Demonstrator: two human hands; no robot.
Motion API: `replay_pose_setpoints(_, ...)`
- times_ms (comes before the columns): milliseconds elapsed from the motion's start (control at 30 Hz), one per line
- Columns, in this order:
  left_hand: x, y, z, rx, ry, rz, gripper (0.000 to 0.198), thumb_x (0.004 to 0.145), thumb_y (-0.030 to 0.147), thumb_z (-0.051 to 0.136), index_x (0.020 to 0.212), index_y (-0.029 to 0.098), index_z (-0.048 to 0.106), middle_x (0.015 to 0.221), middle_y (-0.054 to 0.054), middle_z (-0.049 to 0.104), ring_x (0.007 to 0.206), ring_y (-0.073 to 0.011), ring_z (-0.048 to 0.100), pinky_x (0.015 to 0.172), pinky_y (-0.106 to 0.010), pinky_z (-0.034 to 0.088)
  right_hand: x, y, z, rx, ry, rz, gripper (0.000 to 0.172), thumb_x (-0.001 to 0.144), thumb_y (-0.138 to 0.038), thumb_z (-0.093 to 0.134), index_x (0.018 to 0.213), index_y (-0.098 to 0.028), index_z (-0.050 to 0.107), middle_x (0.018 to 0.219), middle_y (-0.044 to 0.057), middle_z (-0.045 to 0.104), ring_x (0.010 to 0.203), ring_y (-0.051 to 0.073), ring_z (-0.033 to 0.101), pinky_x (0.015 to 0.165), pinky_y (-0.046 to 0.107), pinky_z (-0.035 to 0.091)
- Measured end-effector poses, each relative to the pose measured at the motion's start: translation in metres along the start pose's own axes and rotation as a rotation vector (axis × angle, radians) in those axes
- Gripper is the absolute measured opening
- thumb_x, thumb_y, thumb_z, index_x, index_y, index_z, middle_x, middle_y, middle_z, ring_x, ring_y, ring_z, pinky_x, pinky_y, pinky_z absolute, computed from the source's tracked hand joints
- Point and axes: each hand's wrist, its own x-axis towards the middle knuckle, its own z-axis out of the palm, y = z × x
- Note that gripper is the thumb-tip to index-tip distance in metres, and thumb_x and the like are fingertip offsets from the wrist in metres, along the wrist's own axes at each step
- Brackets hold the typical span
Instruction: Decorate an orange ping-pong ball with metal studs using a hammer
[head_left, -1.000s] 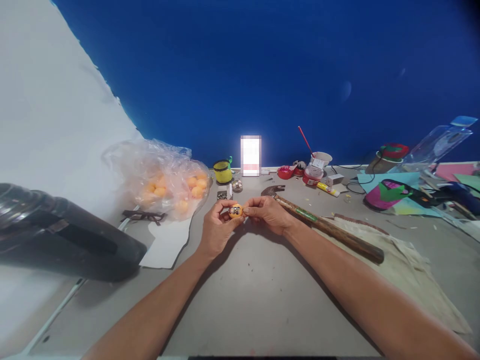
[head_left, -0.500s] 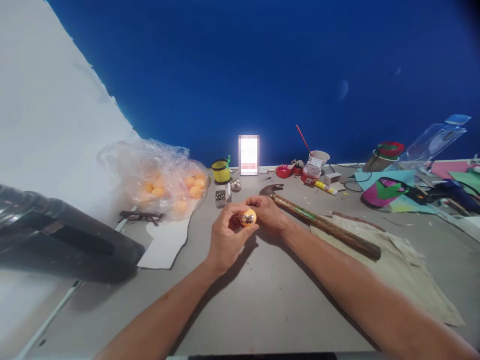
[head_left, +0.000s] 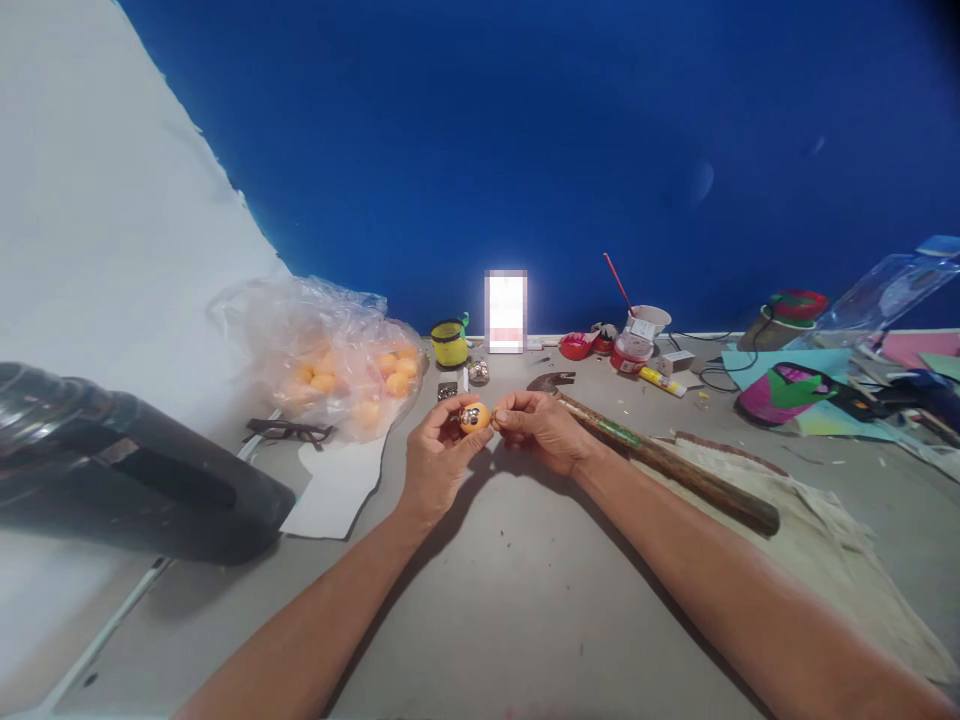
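My left hand (head_left: 433,462) grips an orange ball (head_left: 478,424) between thumb and fingers. Shiny metal studs, like thumbtack heads, cover part of the ball's left side. My right hand (head_left: 546,432) is closed in a pinch just right of the ball; what its fingertips hold is too small to make out. Beyond the left fingers stands a small box of metal pieces (head_left: 448,391), and behind it sits a silvery, stud-covered ball (head_left: 478,371). A claw hammer (head_left: 667,460) lies to the right, past my right wrist.
At left are a dark cylinder (head_left: 127,465), glasses (head_left: 289,430), white paper (head_left: 334,490) and a clear bag of orange balls (head_left: 307,330). A yellow pot (head_left: 449,343) and bright screen (head_left: 506,312) stand at the back. Cloth (head_left: 810,540), a yellow tube (head_left: 661,381) and paint pots (head_left: 630,350) lie rightward.
The studded orange ball has moved left with my left hand, and its studs now face more to the left. My right fingers have drawn off the ball into a pinch beside it.
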Motion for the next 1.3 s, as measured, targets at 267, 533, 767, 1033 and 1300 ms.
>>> replay_pose_setpoints(267, -0.002, 0.003, -0.001, 0.138, 0.003, 0.076, 0.045, 0.066, 0.034, 0.088, 0.105, 0.018, 0.074, 0.085, -0.001, 0.073, 0.072, -0.0148, 0.066, 0.067, -0.026, 0.057, 0.001, 0.0, 0.0, -0.06, 0.015, -0.023, 0.037, 0.058, -0.043, 0.095, 0.071, -0.016, 0.073, 0.061, -0.001, 0.063, 0.052, 0.006, 0.042, 0.052, 0.022, 0.03)
replay_pose_setpoints(533, -0.001, -0.003, -0.004, 0.206, -0.008, 0.106, 0.041, 0.068, 0.031, 0.085, 0.106, 0.019, 0.073, 0.079, 0.0, 0.071, 0.067, -0.0135, 0.064, 0.064, -0.026, 0.055, 0.001, 0.0, 0.0, -0.099, 0.023, -0.021, 0.037, 0.057, -0.043, 0.095, 0.071, -0.016, 0.073, 0.063, 0.0, 0.065, 0.052, 0.007, 0.043, 0.052, 0.023, 0.032)
replay_pose_setpoints(767, 0.0, -0.006, -0.005, 0.266, -0.001, 0.148, 0.037, 0.07, 0.028, 0.084, 0.103, 0.019, 0.073, 0.089, -0.002, 0.072, 0.074, -0.015, 0.065, 0.07, -0.027, 0.055, 0.001, 0.0, 0.001, -0.176, 0.044, -0.032, 0.035, 0.059, -0.042, 0.093, 0.07, -0.016, 0.072, 0.058, -0.002, 0.061, 0.05, 0.007, 0.043, 0.049, 0.023, 0.032)
replay_pose_setpoints(1033, -0.002, -0.009, -0.007, 0.363, 0.02, 0.413, 0.023, 0.078, 0.025, 0.081, 0.096, 0.021, 0.068, 0.095, -0.003, 0.066, 0.085, -0.0162, 0.065, 0.075, -0.028, 0.056, -0.001, 0.001, 0.007, -0.202, 0.044, -0.088, 0.033, 0.063, -0.044, 0.088, 0.07, -0.016, 0.071, 0.064, -0.001, 0.063, 0.052, 0.008, 0.048, 0.05, 0.023, 0.039)
replay_pose_setpoints(1300, -0.002, -0.002, -0.005, 0.456, 0.044, 0.562, 0.013, 0.085, 0.027, 0.076, 0.089, 0.021, 0.065, 0.092, -0.004, 0.065, 0.085, -0.0167, 0.063, 0.071, -0.027, 0.054, -0.003, 0.01, 0.019, -0.166, 0.103, -0.126, 0.037, 0.064, -0.048, 0.087, 0.07, -0.017, 0.068, 0.068, -0.001, 0.064, 0.056, 0.009, 0.052, 0.051, 0.023, 0.047)
